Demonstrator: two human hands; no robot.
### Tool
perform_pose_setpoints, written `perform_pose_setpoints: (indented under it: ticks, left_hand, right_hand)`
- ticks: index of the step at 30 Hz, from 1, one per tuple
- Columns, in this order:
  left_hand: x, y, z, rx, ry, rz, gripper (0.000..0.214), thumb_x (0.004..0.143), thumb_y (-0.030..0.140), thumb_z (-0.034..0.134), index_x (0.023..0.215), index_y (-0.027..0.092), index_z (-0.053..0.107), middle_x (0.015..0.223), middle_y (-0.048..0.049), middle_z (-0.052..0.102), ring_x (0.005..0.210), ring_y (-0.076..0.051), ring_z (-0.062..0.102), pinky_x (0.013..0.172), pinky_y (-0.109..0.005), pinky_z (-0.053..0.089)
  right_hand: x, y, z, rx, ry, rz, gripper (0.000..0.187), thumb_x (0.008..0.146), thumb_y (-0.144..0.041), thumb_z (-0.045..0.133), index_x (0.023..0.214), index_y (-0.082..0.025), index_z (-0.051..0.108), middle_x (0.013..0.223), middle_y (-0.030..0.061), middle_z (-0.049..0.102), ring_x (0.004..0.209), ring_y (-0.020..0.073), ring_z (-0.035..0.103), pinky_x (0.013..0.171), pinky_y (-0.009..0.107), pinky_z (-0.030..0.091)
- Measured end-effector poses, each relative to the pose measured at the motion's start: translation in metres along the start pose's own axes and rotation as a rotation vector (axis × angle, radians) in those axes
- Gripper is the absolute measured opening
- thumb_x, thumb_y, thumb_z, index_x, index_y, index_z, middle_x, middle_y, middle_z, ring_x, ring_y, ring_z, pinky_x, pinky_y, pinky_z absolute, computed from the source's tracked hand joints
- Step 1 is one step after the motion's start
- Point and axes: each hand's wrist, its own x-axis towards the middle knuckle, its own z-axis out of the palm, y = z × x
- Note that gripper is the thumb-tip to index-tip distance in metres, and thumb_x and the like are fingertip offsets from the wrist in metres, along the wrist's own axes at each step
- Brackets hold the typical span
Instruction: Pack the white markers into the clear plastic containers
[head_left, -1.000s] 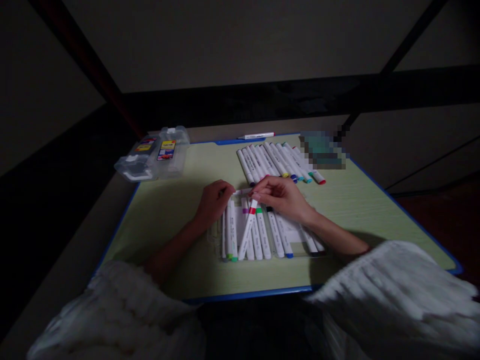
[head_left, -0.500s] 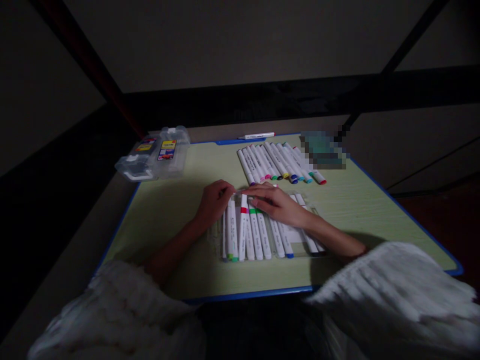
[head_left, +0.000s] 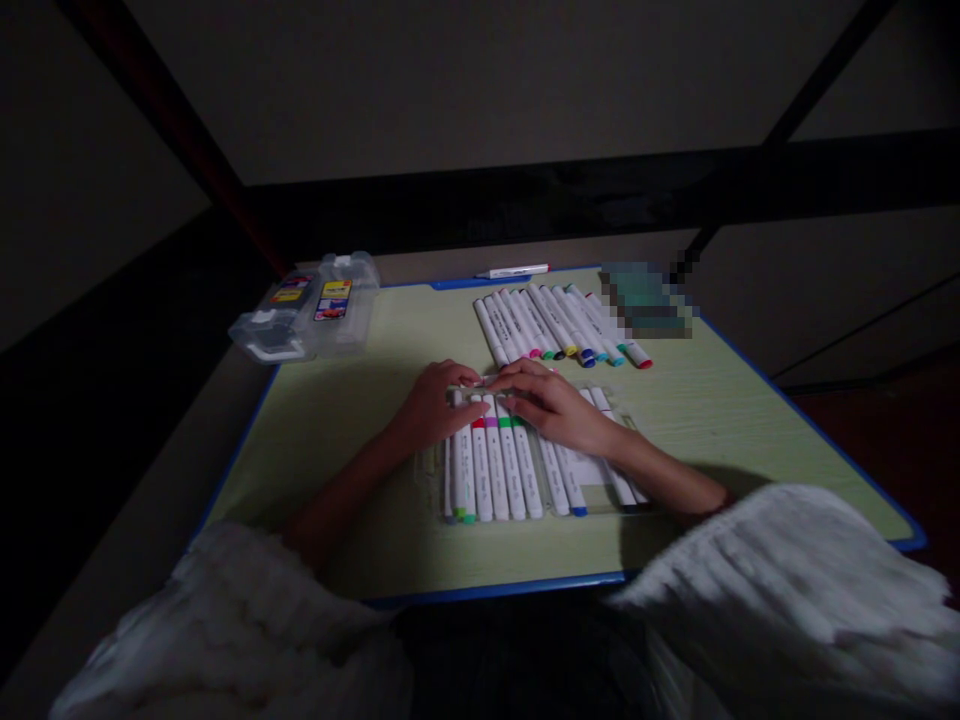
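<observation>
The left hand [head_left: 436, 408] and right hand [head_left: 556, 412] meet over the far ends of a row of white markers [head_left: 513, 475] lying side by side in a clear tray [head_left: 591, 472] on the table [head_left: 337, 545]. The left fingers and thumb are a little apart, the thumb across the marker tops near the red-banded marker [head_left: 480, 468]; the right fingers are bent, thumb by the green bands. Whether either grips anything, I cannot tell. More markers [head_left: 534, 325] lie just beyond, and a clear plastic case [head_left: 352, 315] sits far left.
</observation>
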Motion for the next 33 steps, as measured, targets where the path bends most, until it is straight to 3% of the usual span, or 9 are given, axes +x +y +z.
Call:
perform_pose_setpoints:
  ticks: [4,7,19,33]
  left_hand:
    - [-0.003,0.000,-0.007,0.003,-0.177,0.047,0.039,0.061,0.030,0.070,0.095,0.016,0.057,0.096,-0.0074,0.059,0.090,-0.020,0.056,0.083,-0.035,0.044]
    - [-0.005,0.001,-0.012,0.008,-0.234,0.068,0.043,0.060,0.030,0.071,0.098,0.018,0.056,0.102,-0.0074,0.058,0.096,-0.021,0.055,0.087,-0.036,0.043]
    - [-0.006,0.002,-0.014,-0.004,-0.245,0.062,0.049,0.058,0.032,0.073,0.102,0.017,0.056,0.105,-0.0090,0.058,0.100,-0.023,0.055,0.089,-0.038,0.042]
    - [-0.006,0.000,-0.014,0.000,-0.259,0.061,0.049,0.058,0.032,0.073,0.101,0.018,0.054,0.105,-0.0078,0.058,0.099,-0.023,0.055,0.087,-0.036,0.043]
  right_hand:
    - [-0.001,-0.001,0.000,0.010,0.007,0.022,0.027,0.083,-0.011,0.047,0.104,-0.020,0.061,0.099,0.0074,0.053,0.098,0.0196,0.050,0.089,0.041,0.041]
    - [-0.001,-0.001,-0.001,0.007,0.007,0.017,0.026,0.082,-0.011,0.047,0.103,-0.021,0.060,0.098,0.0067,0.054,0.097,0.0193,0.050,0.088,0.040,0.041]
    - [-0.001,-0.001,-0.001,-0.023,0.003,0.007,0.024,0.082,-0.012,0.047,0.100,-0.021,0.060,0.099,0.0070,0.055,0.098,0.0195,0.050,0.089,0.039,0.041]
    - [-0.004,0.000,0.002,-0.219,-0.038,0.053,0.030,0.083,-0.015,0.044,0.106,-0.016,0.062,0.103,0.0101,0.052,0.103,0.0238,0.046,0.092,0.042,0.035]
